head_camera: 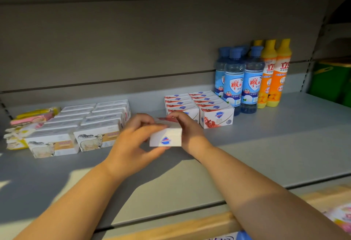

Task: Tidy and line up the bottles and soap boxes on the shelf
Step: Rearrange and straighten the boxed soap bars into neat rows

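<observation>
Grey shelf (266,144) is lying under the left hand (133,139) and right hand (190,128), both gripping one white soap box (165,138), pomegranate soap boxes (216,119) standing just beyond them.

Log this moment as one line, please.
left hand: grips soap box | right hand: grips same box | box: in front of red soap rows | bottles: upright, far right
</observation>
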### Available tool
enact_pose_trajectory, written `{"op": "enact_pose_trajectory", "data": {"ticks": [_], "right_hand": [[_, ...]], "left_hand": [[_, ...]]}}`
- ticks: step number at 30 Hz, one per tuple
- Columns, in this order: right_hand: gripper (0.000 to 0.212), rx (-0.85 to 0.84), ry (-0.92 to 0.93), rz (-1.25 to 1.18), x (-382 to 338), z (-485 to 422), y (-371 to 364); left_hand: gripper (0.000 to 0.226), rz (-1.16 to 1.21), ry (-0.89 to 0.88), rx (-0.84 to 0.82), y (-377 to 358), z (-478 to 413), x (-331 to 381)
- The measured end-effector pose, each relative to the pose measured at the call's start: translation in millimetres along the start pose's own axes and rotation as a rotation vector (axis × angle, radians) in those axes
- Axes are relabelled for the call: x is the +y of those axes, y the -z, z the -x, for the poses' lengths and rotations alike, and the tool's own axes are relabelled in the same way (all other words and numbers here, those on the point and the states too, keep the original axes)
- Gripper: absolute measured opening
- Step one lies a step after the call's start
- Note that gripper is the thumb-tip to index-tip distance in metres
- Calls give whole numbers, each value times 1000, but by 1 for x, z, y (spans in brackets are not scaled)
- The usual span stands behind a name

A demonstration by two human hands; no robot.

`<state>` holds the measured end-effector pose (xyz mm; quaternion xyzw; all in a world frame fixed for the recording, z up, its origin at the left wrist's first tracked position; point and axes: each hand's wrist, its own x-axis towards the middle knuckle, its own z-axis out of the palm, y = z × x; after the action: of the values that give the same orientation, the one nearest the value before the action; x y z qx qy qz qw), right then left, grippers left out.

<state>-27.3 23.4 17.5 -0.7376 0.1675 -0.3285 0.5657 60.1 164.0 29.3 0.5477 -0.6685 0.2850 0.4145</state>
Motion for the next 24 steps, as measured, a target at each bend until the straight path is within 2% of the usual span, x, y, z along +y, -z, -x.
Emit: {"op": "enact_pose_trajectory", "data": {"ticks": [1,3,6,8,11,13,14,15,16,18,21,24], "right_hand": [[21,7,-25,-12,0,1,-1],[20,31,51,-43,1,2,1],[18,121,134,18,-5,0,2],[15,156,235,77,2,-4,6],[33,145,231,257,9,-5,5],[45,80,150,188,11,-2,7],[48,40,98,137,11,-2,6],[47,12,53,110,11,-1,6],[44,-4,21,80,13,-1,6],[38,18,-10,21,13,-3,6],[44,-4,-7,5,10,-6,17],[53,-131,-4,257,7,-5,32]], "left_hand": [[33,-21,-93,-8,-1,0,2],[32,-91,-217,-21,-6,1,4],[29,-162,-251,7,-10,4,3],[31,-59,-109,37,-11,4,0],[28,214,366,126,-11,2,-3],[25,499,728,165,-14,2,-6],[16,600,864,196,-16,2,-11],[8,638,980,208,-17,2,-16],[12,599,1056,195,-18,3,-22],[24,450,1082,97,-21,8,-33],[20,308,999,-69,-22,12,-41],[13,255,940,-270,-26,18,-41]]}}
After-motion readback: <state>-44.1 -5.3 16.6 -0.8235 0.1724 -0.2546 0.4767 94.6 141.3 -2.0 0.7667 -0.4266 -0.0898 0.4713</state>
